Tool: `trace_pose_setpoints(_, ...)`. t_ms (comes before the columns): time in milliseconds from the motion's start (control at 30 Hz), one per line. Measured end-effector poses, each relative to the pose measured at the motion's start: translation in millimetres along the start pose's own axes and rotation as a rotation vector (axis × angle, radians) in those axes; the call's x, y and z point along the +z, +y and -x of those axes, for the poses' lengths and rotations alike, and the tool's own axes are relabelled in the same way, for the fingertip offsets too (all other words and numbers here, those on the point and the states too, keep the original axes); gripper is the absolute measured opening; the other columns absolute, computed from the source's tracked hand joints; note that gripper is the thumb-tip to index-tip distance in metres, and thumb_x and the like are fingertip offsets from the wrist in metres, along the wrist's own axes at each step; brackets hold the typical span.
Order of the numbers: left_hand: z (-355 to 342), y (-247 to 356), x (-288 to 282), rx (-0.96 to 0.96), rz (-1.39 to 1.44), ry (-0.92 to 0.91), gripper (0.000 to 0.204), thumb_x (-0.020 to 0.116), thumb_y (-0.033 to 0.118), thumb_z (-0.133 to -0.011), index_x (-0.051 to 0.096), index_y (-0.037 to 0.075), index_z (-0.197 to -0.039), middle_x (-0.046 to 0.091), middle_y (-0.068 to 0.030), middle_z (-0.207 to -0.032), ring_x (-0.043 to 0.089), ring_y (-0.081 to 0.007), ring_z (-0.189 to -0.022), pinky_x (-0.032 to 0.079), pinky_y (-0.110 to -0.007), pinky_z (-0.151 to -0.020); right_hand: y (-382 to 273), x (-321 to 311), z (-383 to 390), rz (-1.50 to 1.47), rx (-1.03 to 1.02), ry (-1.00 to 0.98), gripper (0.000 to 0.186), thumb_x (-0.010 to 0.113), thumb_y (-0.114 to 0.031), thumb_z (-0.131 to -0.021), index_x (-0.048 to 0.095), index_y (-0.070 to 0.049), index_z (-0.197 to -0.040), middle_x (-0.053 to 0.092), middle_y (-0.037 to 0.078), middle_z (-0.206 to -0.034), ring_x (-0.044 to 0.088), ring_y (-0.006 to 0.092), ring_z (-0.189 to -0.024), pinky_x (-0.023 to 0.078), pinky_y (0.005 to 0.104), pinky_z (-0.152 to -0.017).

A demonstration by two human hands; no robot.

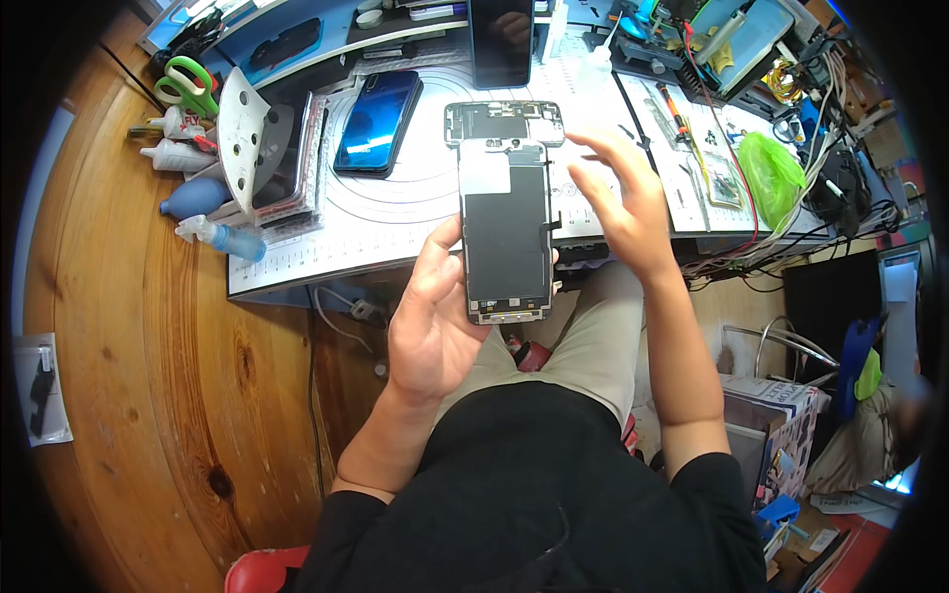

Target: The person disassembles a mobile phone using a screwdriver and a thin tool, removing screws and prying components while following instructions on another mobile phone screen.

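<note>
My left hand (427, 331) is closed around the lower left side of a phone screen (506, 242), its dark back with small connectors and a short flex cable turned up to me. The screen is held over the near edge of the bench. Just beyond its top end lies an opened phone body (494, 121) with its inner parts showing; the screen hides its lower part. To the right of both, my right hand (633, 208) is raised with its fingers apart and nothing in them. Its fingertips point toward the phone body.
A blue phone (379, 124) lies left on the white work mat (287, 259). Another dark phone (501, 44) stands behind. Left are green scissors (188, 87), a spray bottle (222, 238) and an air blower (195, 198). Right are a screwdriver (675, 111), tweezers, cables and a green bag (771, 178).
</note>
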State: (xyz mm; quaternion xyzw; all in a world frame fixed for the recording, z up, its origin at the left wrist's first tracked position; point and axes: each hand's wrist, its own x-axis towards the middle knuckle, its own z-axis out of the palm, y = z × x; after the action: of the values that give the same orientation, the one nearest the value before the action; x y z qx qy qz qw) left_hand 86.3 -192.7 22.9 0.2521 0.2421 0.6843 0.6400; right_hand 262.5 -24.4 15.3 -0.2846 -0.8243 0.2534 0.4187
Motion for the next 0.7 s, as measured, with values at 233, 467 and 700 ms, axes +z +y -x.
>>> trace_pose_setpoints(233,-1.2,-5.3,13.7,-0.078,0.042,-0.010,0.066,0.041,0.025,-0.101,0.018,0.000,-0.157,0.044,-0.0319,-0.149,0.052,-0.0455,-0.135,0.049,-0.059,-0.110,-47.5,-19.0,89.7,-0.714,0.227,-0.035,0.061,0.078,-0.002,-0.089,0.052,0.003,-0.145,0.065,0.015,-0.128,0.065,0.0174,-0.107,0.054,0.0316,-0.094)
trace_pose_setpoints(467,5.4,-2.4,37.2,-0.174,0.024,-0.041,0.079,0.044,0.009,-0.091,0.009,-0.003,-0.160,0.042,-0.0325,-0.151,0.052,-0.0426,-0.137,0.049,-0.058,-0.110,-60.7,-30.2,101.8,-0.302,-0.029,0.015,0.067,0.092,-0.013,-0.075,0.065,-0.001,-0.135,0.063,0.015,-0.123,0.066,0.0186,-0.096,0.059,0.0302,-0.078)
trace_pose_setpoints(700,5.3,-2.2,43.7,-0.270,0.156,-0.090,0.084,0.048,0.001,-0.088,0.007,-0.001,-0.161,0.040,-0.0311,-0.151,0.051,-0.0420,-0.137,0.049,-0.053,-0.111,-60.0,-40.2,107.8,-0.317,-0.044,0.068,0.060,0.092,-0.018,-0.075,0.070,0.000,-0.127,0.065,0.015,-0.118,0.066,0.0184,-0.092,0.058,0.0272,-0.070)
